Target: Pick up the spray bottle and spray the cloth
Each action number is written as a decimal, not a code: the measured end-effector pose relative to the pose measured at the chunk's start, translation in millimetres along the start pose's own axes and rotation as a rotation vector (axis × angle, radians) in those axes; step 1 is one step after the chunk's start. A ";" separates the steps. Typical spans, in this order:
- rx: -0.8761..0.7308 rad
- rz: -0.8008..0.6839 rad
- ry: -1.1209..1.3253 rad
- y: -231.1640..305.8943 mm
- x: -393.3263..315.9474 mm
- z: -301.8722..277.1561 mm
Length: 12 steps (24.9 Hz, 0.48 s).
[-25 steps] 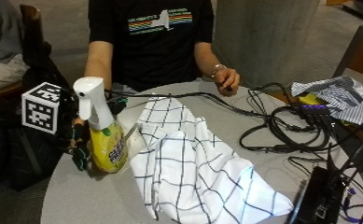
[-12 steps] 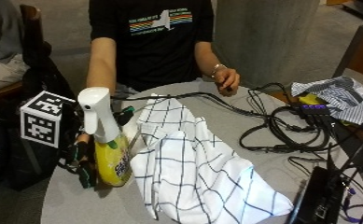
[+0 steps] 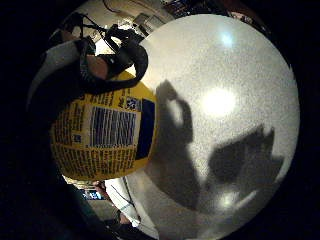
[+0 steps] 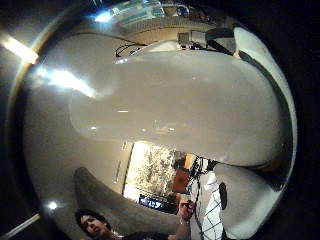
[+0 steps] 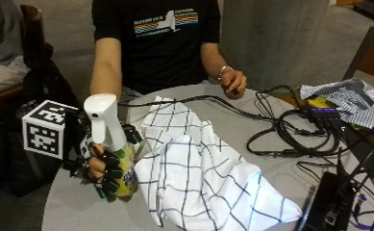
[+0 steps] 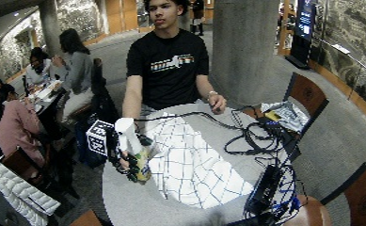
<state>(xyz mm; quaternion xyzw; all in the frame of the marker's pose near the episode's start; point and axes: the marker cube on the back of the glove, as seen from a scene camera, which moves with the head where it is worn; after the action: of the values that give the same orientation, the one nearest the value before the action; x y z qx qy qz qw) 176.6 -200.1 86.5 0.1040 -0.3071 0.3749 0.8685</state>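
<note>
Spray bottle (image 5: 111, 153) shifted nearer cloth (image 5: 199, 168); upright, nozzle toward it.

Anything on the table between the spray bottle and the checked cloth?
Nothing. In the outside view, only a narrow strip of bare table separates the spray bottle, held by the gloved right hand, from the checked cloth.

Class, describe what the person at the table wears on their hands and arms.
The right hand wears a black glove with green pads along the fingers. The other hand is bare, with a thin bracelet at the wrist. Both arms are bare below the short sleeves of a black T-shirt.
</note>
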 end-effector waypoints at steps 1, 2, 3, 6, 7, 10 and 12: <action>-0.002 -0.015 0.007 0.7 -1.6 -0.7; -0.009 -0.029 0.010 2.1 -3.6 -1.6; -0.021 -0.041 0.009 4.1 -6.1 -2.7; -0.090 -0.058 -0.019 13.5 -18.6 -4.7; -0.124 -0.059 -0.026 17.6 -24.0 -4.4; -0.239 -0.056 -0.020 32.0 -41.3 2.4; -0.308 -0.052 -0.015 41.5 -52.5 11.5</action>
<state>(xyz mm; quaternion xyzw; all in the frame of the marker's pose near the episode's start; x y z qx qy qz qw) 113.8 -206.7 61.4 -0.0196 -0.3646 0.2998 0.8814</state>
